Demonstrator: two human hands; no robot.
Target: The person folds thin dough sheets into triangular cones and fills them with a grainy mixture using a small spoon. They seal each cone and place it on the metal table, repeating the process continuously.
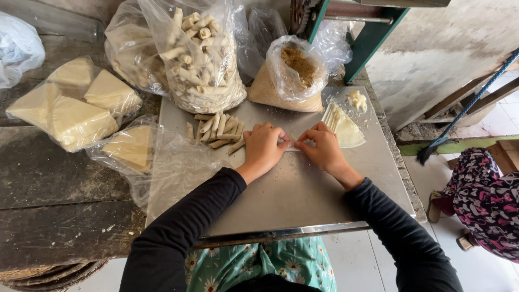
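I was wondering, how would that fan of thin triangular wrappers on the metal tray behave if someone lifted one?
A sheet from the wrapper stack would probably be floppy and very light: the pale sheets look paper-thin and lie flat on the metal tray. It could tear easily, judging by that thinness. The overlapping sheets may also cling together, so more than one might lift.

Metal tray [303,189] bears rolls [216,128], wrappers [341,125], bags [289,75].
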